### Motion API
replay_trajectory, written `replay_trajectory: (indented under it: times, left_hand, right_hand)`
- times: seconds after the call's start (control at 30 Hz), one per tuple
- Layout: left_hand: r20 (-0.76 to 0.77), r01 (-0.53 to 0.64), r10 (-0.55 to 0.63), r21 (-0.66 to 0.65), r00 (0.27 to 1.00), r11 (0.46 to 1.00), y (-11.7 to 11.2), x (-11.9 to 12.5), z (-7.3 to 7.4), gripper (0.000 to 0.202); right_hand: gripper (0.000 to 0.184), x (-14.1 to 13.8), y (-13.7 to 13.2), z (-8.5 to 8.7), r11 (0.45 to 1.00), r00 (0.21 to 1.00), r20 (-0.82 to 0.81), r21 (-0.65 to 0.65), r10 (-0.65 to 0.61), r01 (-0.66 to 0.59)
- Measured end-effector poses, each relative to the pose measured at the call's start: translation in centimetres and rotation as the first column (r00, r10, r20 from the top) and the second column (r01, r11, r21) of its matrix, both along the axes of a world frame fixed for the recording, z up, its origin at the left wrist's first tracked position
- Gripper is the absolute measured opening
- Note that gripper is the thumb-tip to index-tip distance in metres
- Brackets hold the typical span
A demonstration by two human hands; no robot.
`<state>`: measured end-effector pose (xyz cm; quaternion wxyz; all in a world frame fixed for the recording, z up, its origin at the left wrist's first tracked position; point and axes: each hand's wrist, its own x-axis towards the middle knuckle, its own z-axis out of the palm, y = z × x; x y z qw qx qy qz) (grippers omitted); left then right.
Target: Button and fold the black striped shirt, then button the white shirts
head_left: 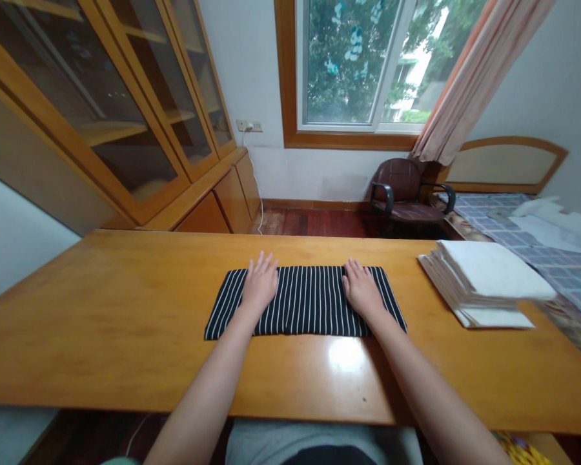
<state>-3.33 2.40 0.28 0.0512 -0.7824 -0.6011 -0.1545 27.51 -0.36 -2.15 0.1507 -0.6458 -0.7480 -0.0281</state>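
A black cloth with white stripes (pixel 310 303) lies flat on the wooden table (pixel 140 310), folded into a long rectangle. My left hand (pixel 261 281) rests palm down on its left part, fingers spread and reaching just past the far edge. Flat on the right part of the cloth is my right hand (pixel 362 287), its fingers stretched toward the far edge. Neither hand grips the fabric. The cloth under both palms and forearms is hidden.
A stack of folded white sheets (pixel 494 274) sits on the table's right side. Beyond the table are a brown armchair (pixel 401 187), a bed (pixel 494 216) and a glass-door cabinet (pixel 174 129). A white cord (pixel 255 174) hangs from the wall socket (pixel 249 126).
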Motion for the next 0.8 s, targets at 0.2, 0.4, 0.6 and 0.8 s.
replay_trajectory:
  times: [0.2, 0.4, 0.6, 0.8]
  left_hand:
    - [-0.026, 0.120, -0.124, -0.125, 0.992, 0.985, -1.1, 5.0, -2.0, 0.054]
    - [-0.068, -0.063, 0.050, -0.201, 0.996, 0.978, 0.4, 0.5, -3.0, 0.060]
    - [-0.114, -0.217, 0.197, -0.202, 0.974, 0.955, 0.6, -4.0, -3.3, 0.062]
    - [-0.083, -0.250, 0.238, -0.207, 0.968, 0.946, 0.1, -5.7, -3.4, 0.064]
  right_hand:
    - [0.058, -5.8, 0.0, -0.4, 0.967, 0.970, -0.080, -0.101, 0.228, -0.235]
    - [0.063, -2.1, 0.5, -1.1, 0.981, 0.993, -0.060, -0.163, 0.098, -0.107]
    - [0.064, 3.0, 0.4, -1.9, 0.988, 0.999, 0.022, -0.151, -0.028, 0.031]
    - [0.065, 6.8, -0.1, -2.6, 0.980, 0.991, 0.032, -0.147, -0.128, 0.131]
